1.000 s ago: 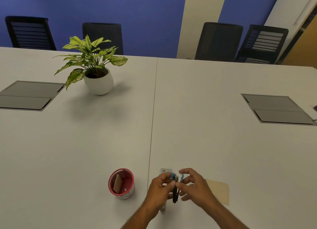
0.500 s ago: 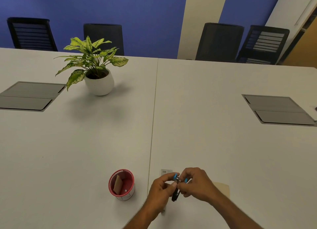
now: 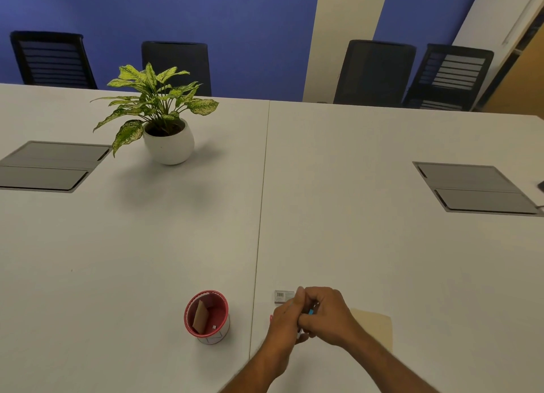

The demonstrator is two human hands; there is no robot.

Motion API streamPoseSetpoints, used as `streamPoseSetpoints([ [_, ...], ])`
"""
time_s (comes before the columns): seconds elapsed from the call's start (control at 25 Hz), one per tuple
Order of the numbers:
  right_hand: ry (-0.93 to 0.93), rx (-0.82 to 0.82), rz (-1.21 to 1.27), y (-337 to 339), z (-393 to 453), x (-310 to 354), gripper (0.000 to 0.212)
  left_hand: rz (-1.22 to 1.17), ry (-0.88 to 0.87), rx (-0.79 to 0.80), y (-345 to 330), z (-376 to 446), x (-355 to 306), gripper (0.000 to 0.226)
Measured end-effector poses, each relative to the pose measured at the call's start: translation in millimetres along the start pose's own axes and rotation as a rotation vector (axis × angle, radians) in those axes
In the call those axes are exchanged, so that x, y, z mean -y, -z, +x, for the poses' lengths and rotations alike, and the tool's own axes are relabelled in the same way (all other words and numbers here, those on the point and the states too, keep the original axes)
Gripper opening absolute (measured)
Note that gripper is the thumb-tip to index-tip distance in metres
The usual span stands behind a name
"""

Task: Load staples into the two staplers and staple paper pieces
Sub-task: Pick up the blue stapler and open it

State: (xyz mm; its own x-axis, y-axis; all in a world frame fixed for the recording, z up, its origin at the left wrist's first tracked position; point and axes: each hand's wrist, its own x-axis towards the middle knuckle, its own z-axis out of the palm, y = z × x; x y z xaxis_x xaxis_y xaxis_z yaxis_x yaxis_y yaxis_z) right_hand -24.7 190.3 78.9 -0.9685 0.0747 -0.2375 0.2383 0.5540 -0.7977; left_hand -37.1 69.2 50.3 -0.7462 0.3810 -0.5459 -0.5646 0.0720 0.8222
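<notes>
I see a white table [image 3: 353,216] filling most of the head view, with a seam running down its middle. Four dark chairs [image 3: 374,71] stand behind its far edge. Two grey hatch panels are set flush into the top, one at the left [image 3: 50,166] and one at the right [image 3: 474,188]. A potted plant [image 3: 164,121] in a white pot stands on the left half.

On the near edge, a red mesh cup [image 3: 207,316] stands just left of the seam, with a brown paper piece [image 3: 200,320] leaning inside it. A tan paper sheet [image 3: 375,325] lies flat, partly under the right forearm.

My left hand [image 3: 284,319] and right hand [image 3: 326,316] meet just right of the seam, fingers of both curled round a small stapler [image 3: 311,312]; only a blue sliver of it shows between them. A small staple box [image 3: 283,296] with a barcode lies on the table, touching the far side of the hands.
</notes>
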Motion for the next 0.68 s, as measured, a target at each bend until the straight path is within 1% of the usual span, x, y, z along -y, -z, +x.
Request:
streamPoseSetpoints([
  [0.08,0.021,-0.031,-0.003,-1.1,-1.4,1.2,0.013,-0.026,0.009,-0.008,0.1,2.1,1.2,0.067],
  [0.16,0.039,-0.057,-0.018,-2.6,-2.6,3.2,0.007,-0.051,0.013,-0.026,-1.3,3.9,1.7,0.066],
  [0.2,0.052,-0.066,-0.026,-2.7,-3.4,4.1,0.007,-0.066,0.019,-0.046,-2.5,4.2,1.3,0.064],
  [0.32,0.092,-0.09,-0.026,-3.5,-4.2,4.7,0.024,-0.083,0.038,-0.077,-6.2,4.2,-1.1,0.061],
  [0.52,0.15,-0.149,0.024,-5.6,-3.3,5.1,0.023,-0.087,0.032,-0.088,-14.9,-1.3,-14.6,0.056],
  [0.68,0.193,-0.194,0.036,-6.8,-1.8,3.1,0.026,-0.094,0.028,-0.097,-16.7,-0.5,-18.0,0.058],
])
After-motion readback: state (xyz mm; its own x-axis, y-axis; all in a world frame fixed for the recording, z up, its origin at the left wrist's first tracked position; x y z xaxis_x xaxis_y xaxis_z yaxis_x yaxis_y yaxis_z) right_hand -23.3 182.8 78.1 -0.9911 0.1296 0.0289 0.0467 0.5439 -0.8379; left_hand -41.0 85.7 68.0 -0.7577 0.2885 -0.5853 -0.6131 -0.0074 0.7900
